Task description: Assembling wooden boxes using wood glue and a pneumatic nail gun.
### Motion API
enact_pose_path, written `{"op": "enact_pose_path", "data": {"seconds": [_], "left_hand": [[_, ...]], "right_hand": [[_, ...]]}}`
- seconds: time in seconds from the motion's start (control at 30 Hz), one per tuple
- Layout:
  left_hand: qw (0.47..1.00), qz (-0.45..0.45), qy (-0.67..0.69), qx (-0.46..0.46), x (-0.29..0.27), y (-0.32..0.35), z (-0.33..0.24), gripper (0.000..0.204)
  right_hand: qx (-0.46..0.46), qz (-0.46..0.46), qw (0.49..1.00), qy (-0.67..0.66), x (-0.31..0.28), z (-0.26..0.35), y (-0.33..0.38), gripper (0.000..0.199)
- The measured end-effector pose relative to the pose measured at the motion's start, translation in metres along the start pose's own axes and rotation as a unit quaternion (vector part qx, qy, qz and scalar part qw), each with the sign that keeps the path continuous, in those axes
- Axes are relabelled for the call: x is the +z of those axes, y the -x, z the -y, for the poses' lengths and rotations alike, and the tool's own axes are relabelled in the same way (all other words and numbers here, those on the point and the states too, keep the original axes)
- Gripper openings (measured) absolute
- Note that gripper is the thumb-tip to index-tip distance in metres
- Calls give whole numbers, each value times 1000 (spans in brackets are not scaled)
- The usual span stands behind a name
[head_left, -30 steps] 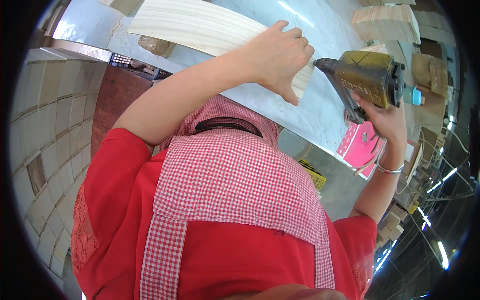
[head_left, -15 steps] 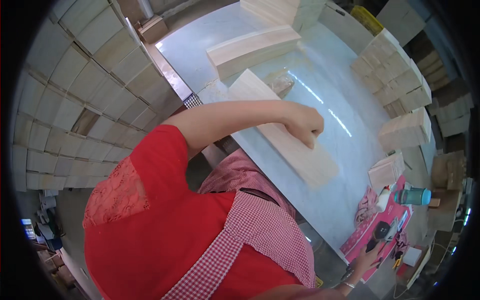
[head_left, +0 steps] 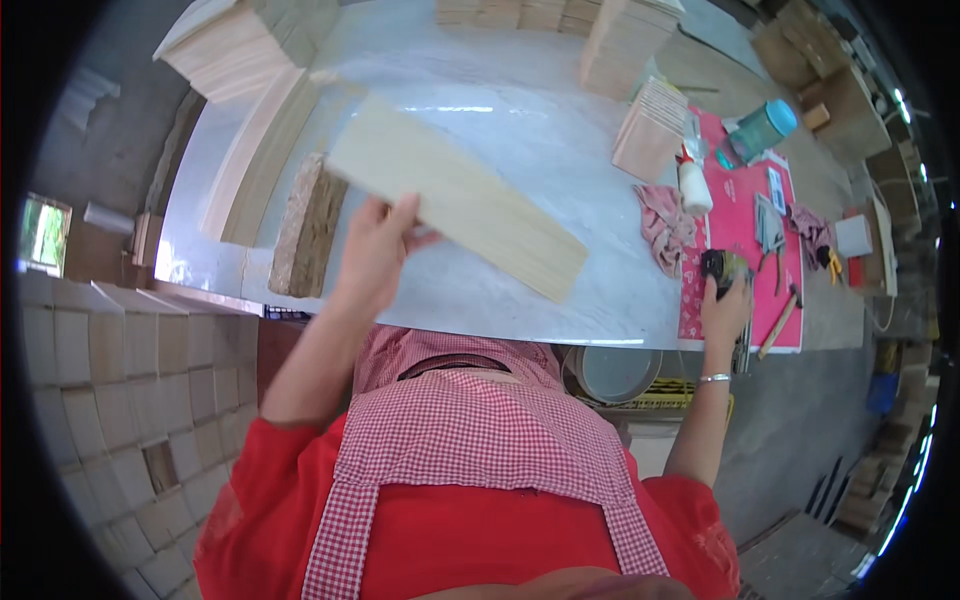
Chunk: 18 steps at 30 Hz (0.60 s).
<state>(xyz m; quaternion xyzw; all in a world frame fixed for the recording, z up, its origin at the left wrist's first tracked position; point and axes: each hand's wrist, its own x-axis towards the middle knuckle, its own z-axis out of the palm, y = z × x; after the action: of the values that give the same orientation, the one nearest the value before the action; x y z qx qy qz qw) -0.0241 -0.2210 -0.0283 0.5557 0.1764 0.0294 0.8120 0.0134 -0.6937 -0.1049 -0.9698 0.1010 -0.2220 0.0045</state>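
Where the person's checked apron (head_left: 470,425) and red sleeves (head_left: 690,515) fill the foreground, a round grey pan (head_left: 618,374) lies just beyond, below the near edge of the worktable (head_left: 600,322). To the left rises a wall of stacked pale blocks (head_left: 190,350). Left hand (head_left: 378,250): thumb and fingers pinch the near long edge of a pale board (head_left: 470,205), which slants across the middle of the worktable, its left end farther away than its right; whether it lies flat or is raised slightly cannot be told. Right hand (head_left: 725,308): fingers wrap a dark and yellowish fastening gun (head_left: 716,263) at the near edge of a pink sheet (head_left: 735,205). Just left of the left hand lies a rough brown block (head_left: 303,245); right of the fastening gun lies a hammer (head_left: 780,322). Farther along the pink sheet are pliers (head_left: 768,228), a white bottle (head_left: 694,190) and a blue jar (head_left: 762,133), with a crumpled pink cloth (head_left: 662,228) at its left margin. Beyond stand a small stack of panels (head_left: 650,130), a taller stack (head_left: 628,45) and, at far left, piled long boards (head_left: 255,155).
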Motion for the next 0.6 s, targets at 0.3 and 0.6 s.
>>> {"op": "enact_pose_path", "data": {"seconds": [0.3,0.6], "left_hand": [[985,-79,141,-56,-28,43,64,20],[971,37,75,-224,-49,69,72,26]], "right_hand": [[45,-96,971,-215,56,184,-92,103],[146,-25,944,-293,57,210,-100,97]]}}
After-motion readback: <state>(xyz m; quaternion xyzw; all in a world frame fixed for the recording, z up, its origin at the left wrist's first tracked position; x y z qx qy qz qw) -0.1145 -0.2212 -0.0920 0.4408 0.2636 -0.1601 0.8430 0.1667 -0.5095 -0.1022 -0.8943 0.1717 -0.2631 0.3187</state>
